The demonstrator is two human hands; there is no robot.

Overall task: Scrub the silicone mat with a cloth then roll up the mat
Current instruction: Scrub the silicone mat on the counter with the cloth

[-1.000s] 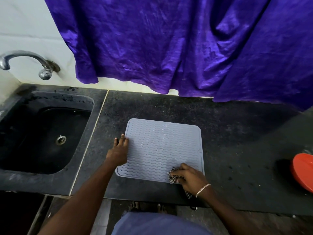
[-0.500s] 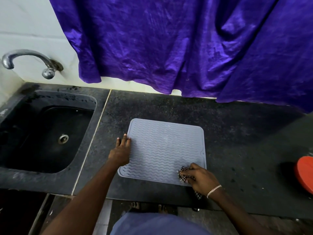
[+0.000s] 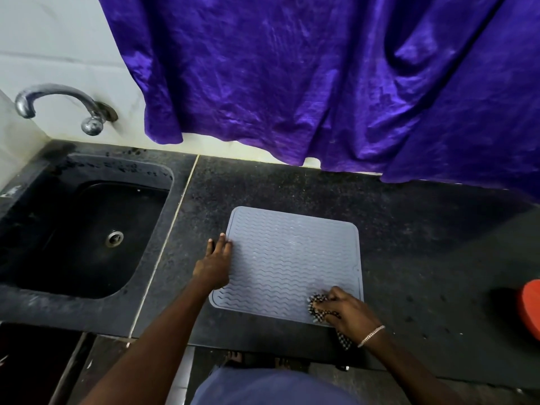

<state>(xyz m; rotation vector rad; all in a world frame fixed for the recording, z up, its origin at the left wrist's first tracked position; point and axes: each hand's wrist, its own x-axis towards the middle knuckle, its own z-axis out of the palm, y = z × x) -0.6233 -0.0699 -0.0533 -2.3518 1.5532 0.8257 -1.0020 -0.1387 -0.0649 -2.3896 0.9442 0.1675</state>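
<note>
A grey silicone mat (image 3: 292, 258) with wavy ridges lies flat on the dark stone counter (image 3: 423, 244). My left hand (image 3: 214, 266) rests flat on the mat's left edge, fingers together and pointing away from me. My right hand (image 3: 347, 312) is closed on a black-and-white checked cloth (image 3: 317, 306) and presses it onto the mat's near right corner. Part of the cloth hangs out below my wrist; the rest is hidden under my fingers.
A black sink (image 3: 87, 238) with a metal tap (image 3: 58, 103) lies to the left. A purple curtain (image 3: 321, 83) hangs over the back wall. A red object (image 3: 530, 308) sits at the counter's right edge. The counter's front edge runs just below my right hand.
My right hand with the cloth has slid rightward along the mat's near edge to its right corner. My left hand stays on the left edge.
</note>
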